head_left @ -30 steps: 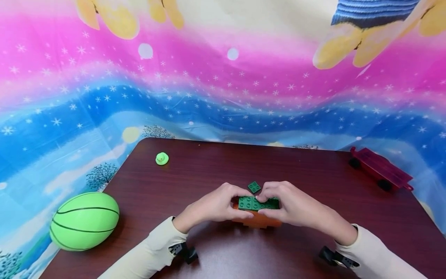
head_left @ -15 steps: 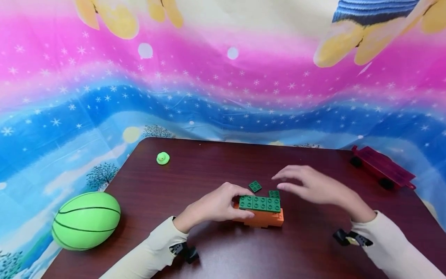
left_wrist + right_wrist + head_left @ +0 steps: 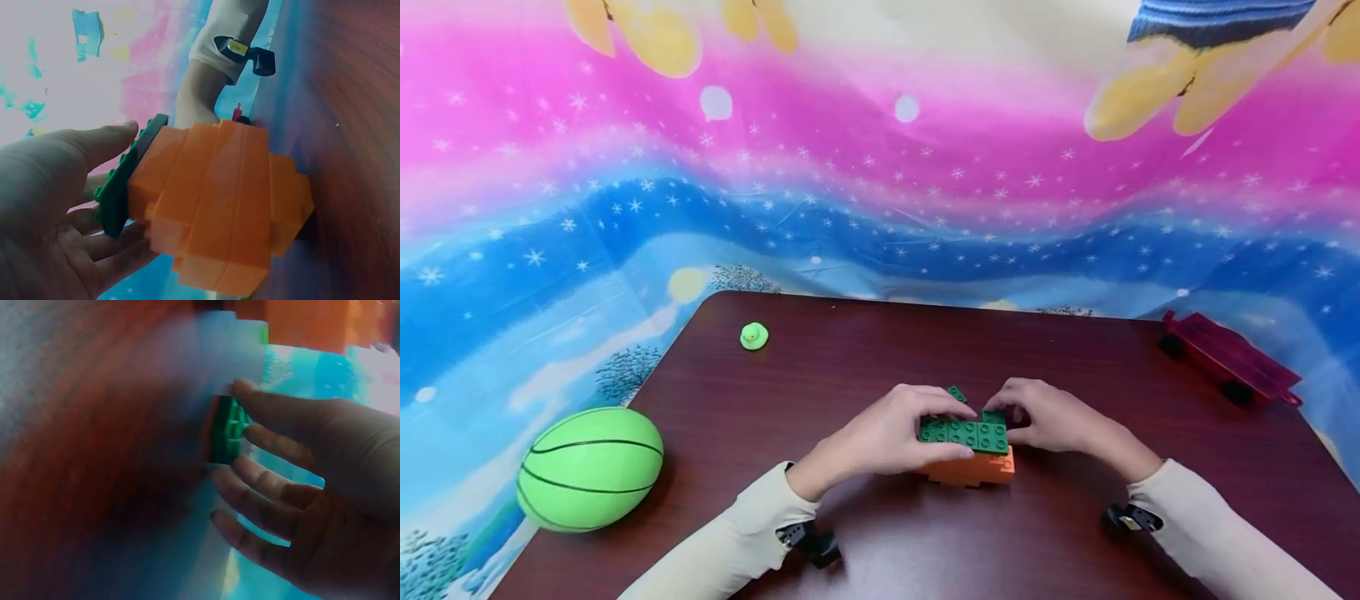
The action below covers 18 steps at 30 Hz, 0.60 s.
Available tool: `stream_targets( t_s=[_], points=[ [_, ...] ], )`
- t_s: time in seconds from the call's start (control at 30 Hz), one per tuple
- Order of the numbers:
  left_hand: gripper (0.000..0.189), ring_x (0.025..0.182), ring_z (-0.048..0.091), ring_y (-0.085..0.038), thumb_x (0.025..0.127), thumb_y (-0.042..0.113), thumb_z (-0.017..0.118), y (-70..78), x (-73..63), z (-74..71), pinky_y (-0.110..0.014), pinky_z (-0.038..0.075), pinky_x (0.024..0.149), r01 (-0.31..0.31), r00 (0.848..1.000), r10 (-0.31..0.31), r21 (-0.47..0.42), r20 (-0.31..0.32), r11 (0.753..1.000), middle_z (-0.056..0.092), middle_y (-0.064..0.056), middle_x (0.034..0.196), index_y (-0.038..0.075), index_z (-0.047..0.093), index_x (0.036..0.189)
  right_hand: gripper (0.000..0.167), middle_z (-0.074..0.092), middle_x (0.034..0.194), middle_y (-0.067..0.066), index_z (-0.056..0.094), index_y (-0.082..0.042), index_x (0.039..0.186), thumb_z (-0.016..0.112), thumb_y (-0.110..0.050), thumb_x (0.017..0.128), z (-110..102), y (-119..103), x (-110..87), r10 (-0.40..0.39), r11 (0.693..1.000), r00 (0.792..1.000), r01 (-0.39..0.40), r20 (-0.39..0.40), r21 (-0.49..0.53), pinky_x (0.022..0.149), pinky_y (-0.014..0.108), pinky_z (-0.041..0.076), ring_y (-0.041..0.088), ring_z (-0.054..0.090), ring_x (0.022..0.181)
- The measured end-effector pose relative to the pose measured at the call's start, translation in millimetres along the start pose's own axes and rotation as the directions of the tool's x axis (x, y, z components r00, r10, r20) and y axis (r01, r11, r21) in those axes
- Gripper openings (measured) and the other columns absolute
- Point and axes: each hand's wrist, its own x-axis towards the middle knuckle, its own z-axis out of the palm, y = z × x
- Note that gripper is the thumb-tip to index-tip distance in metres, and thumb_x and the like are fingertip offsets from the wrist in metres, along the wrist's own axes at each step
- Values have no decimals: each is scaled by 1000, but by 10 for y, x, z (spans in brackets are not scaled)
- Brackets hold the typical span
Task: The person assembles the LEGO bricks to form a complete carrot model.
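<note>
A stack of orange toy building bricks (image 3: pixel 973 472) stands on the table, topped by a row of green bricks (image 3: pixel 966 435) with studs. My left hand (image 3: pixel 891 429) grips the stack near its green top, thumb along the front and fingers over the back. In the left wrist view the orange bricks (image 3: pixel 219 206) form stepped layers. Just behind the stack's right end, my right hand (image 3: pixel 1056 417) has thumb and fingers curled about a small green brick (image 3: pixel 226 430), fingertips right at its edges. Another small green brick (image 3: pixel 956 393) lies behind the stack, partly hidden by my left hand.
A green ball (image 3: pixel 591 468) with black lines sits at the table's left edge. A small light-green duck-like toy (image 3: pixel 754 336) is at the back left, and a dark red toy wagon (image 3: pixel 1236 357) at the back right. A printed cloth (image 3: pixel 850 183) hangs behind the table (image 3: pixel 820 342).
My right hand let go of the stack, rose to the right, then came down to the small green brick behind it. My left hand has shifted slightly right along the green top.
</note>
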Motion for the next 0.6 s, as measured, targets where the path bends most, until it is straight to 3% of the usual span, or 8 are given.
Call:
stream_targets(
  t_s=[0.07, 0.23, 0.6],
  points=[
    [36, 98, 62, 1, 92, 35, 78, 1, 24, 30, -16, 52, 85, 5, 1000, -5, 6, 7, 1000, 73, 5, 115, 20, 74, 124, 27, 68, 105, 2, 74, -13, 116, 79, -20, 91, 41, 7, 17, -11, 1000, 1000, 11, -16, 7, 72, 26, 52, 11, 60, 82],
    [34, 97, 63, -1, 93, 33, 77, 0, 32, 68, -16, 52, 83, 37, 999, -37, -1, -1, 999, 74, 3, 116, 19, 74, 124, 23, 69, 103, 1, 72, -13, 111, 80, -15, 89, 93, 31, 66, -41, 999, 998, 42, -51, 8, 70, 25, 52, 10, 59, 79],
    [33, 84, 60, 1, 93, 41, 76, -3, 27, 128, -17, 50, 71, 77, 996, -78, -31, -30, 997, 76, 8, 113, 25, 75, 122, 25, 69, 105, 1, 75, -12, 115, 78, -18, 91, 152, 2, 71, 23, 998, 999, -25, -47, -50, 75, 27, 52, 10, 60, 86]
  ],
)
